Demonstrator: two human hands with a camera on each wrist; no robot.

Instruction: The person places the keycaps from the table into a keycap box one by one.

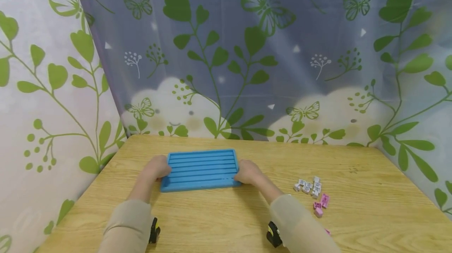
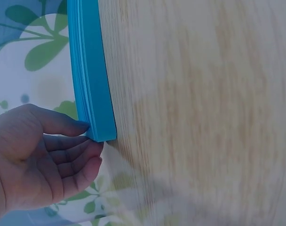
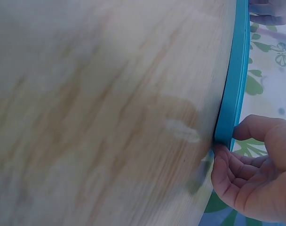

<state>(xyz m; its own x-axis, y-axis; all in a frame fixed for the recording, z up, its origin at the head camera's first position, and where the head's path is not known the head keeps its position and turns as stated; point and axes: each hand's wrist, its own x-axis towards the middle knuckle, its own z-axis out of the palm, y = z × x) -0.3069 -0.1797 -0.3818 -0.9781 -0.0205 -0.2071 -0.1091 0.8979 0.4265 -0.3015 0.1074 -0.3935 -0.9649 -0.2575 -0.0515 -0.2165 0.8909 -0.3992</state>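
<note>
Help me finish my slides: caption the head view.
Left hand and right hand grip a blue tray at a wooden table, with white pieces and pink pieces at right.

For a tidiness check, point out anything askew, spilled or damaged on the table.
Nothing looks spilled or damaged. The white pieces and pink pieces look untidy: they lie loose at mixed angles, right of the blue tray.

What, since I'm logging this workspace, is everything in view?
table: one, light wood, across the foreground
tray: one, blue, left of centre
white pieces: several, white, right of the tray
pink pieces: at least three, pink, nearer than the white
backdrop: count unclear, blue-grey, white and green, behind the table
devices: two, black and yellow, bottom of head view
sleeves: two, beige, bottom of head view
left hand: one, gripping the tray's left side
right hand: one, gripping the tray's right side
</note>
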